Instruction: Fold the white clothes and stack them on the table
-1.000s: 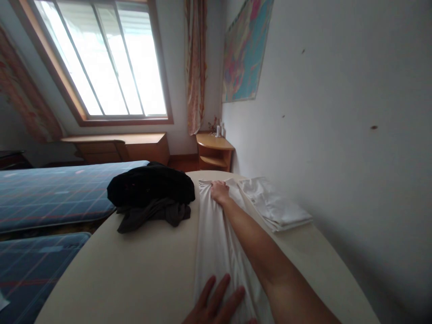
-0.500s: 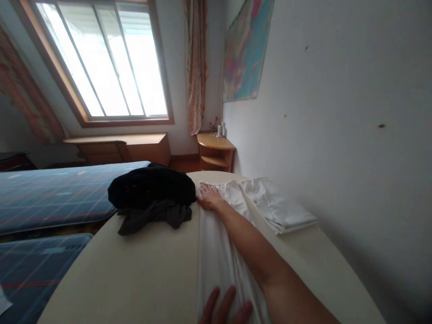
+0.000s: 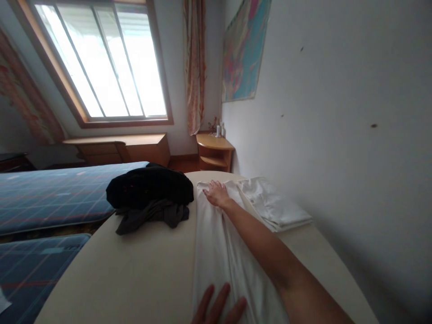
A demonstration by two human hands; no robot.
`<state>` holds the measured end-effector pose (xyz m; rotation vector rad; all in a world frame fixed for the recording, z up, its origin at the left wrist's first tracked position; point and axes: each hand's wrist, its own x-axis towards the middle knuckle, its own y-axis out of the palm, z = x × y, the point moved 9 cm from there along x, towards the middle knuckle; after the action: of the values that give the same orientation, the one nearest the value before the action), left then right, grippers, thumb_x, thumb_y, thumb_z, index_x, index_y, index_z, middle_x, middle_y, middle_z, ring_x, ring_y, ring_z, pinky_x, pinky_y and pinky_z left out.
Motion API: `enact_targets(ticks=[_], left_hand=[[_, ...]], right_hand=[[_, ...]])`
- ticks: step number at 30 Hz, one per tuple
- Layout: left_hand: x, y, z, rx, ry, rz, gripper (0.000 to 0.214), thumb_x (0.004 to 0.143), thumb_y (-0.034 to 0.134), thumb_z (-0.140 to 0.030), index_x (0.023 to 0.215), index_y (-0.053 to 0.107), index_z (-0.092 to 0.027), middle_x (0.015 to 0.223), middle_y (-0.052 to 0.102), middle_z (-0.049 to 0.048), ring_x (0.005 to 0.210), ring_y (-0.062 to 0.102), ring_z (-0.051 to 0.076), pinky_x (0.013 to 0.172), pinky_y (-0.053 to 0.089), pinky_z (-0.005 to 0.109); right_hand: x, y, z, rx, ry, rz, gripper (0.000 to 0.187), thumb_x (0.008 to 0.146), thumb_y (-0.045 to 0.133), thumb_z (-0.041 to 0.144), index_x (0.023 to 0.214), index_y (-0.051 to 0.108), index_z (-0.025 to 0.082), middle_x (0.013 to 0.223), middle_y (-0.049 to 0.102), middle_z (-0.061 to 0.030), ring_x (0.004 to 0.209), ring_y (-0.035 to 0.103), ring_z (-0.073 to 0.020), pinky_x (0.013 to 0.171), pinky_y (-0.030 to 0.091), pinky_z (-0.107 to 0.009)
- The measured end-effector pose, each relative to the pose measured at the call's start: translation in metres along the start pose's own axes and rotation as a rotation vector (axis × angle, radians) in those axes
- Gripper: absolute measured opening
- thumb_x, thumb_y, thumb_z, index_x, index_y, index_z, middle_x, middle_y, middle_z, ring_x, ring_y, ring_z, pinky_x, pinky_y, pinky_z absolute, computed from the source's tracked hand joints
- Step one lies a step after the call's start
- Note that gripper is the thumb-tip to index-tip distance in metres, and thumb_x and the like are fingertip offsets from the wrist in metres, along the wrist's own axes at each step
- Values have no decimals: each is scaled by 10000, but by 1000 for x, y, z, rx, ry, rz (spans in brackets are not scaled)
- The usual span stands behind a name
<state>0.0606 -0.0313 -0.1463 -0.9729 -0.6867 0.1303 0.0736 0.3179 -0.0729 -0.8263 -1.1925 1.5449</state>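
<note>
White trousers (image 3: 213, 243) lie lengthwise on the cream round table (image 3: 145, 274), their gathered waist at the far end. My right hand (image 3: 217, 193) rests on them near that waist, palm down with fingers spread, and the forearm crosses over the cloth. At the bottom edge, the fingers of my left hand (image 3: 219, 307) lie apart on the near part of the trousers; the rest of that hand is out of frame. Beside the trousers on the right is a folded white garment (image 3: 273, 204).
A heap of black cloth (image 3: 151, 184) sits left of the trousers, with a dark grey garment (image 3: 151, 216) under its front. Blue plaid mattresses (image 3: 50, 198) stand along the left. A wall (image 3: 337, 171) borders the right, and a corner shelf (image 3: 215, 143) stands beyond the table.
My right hand has shifted a little right along the waist of the trousers, and the cloth there looks more spread. My left hand stays near the bottom edge.
</note>
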Motion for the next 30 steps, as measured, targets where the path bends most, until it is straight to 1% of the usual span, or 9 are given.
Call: enact_targets(ticks=[3,5,9,12,18,21,25,27,30], left_hand=[[4,-12,1,60,53,-51,529,885,626,-555,1393,511,-460,1561,404,-79,1499,217,319,1229,226,540],[7,-21,2,80,91,-66,532,899,618,-537,1408,495,-441,1552,421,-46,1478,273,323,1224,208,544],[12,-33,7,80,92,-91,526,927,597,-493,1430,455,-438,1539,440,-17,1457,315,314,1212,197,540],[15,-32,15,51,80,-72,559,944,562,-502,1472,393,-424,1552,420,15,1436,344,317,1193,217,547],[22,-25,33,-134,83,130,620,944,582,-446,1511,340,-385,1578,374,62,1408,375,337,1159,270,534],[26,-32,36,-200,81,180,648,936,595,-433,1523,326,-370,1600,336,59,1427,352,336,1165,266,518],[31,-41,39,-304,73,258,735,893,621,-534,1535,302,-372,1619,290,65,1441,336,359,1138,322,532],[34,-44,44,-362,48,312,781,870,633,-565,1541,287,-368,1625,272,62,1451,316,371,1124,350,549],[35,-45,55,-440,-42,378,752,896,610,-490,1551,271,-342,1634,247,46,1479,260,354,1141,334,566]], right_hand=[[-18,-7,-28,-4,109,20,617,1013,256,497,1531,341,172,1608,264,-163,1474,229,-318,1164,162,-541],[-29,-3,-42,1,154,82,693,990,273,583,1550,306,177,1613,239,-180,1470,233,-362,1137,194,-585],[-41,14,-53,2,131,168,815,921,316,733,1578,238,257,1656,106,-118,1507,88,-371,1162,98,-589],[-39,12,-51,-11,76,81,773,934,319,707,1572,256,275,1659,109,-84,1515,62,-336,1186,46,-536],[-45,-11,-32,10,36,-69,672,985,244,624,1521,381,241,1619,269,-93,1492,188,-294,1190,109,-495],[-68,-8,-20,30,69,-23,783,921,308,731,1556,303,273,1630,227,-117,1485,171,-373,1161,128,-578],[-95,19,-13,47,112,148,868,856,337,816,1577,193,354,1661,74,-108,1489,25,-455,1113,55,-692],[-97,26,-11,30,99,141,835,876,303,802,1576,189,362,1665,29,-99,1490,-33,-449,1109,-8,-697],[-85,27,-13,15,90,89,811,895,290,780,1576,202,347,1665,13,-95,1493,-57,-431,1117,-47,-674]])
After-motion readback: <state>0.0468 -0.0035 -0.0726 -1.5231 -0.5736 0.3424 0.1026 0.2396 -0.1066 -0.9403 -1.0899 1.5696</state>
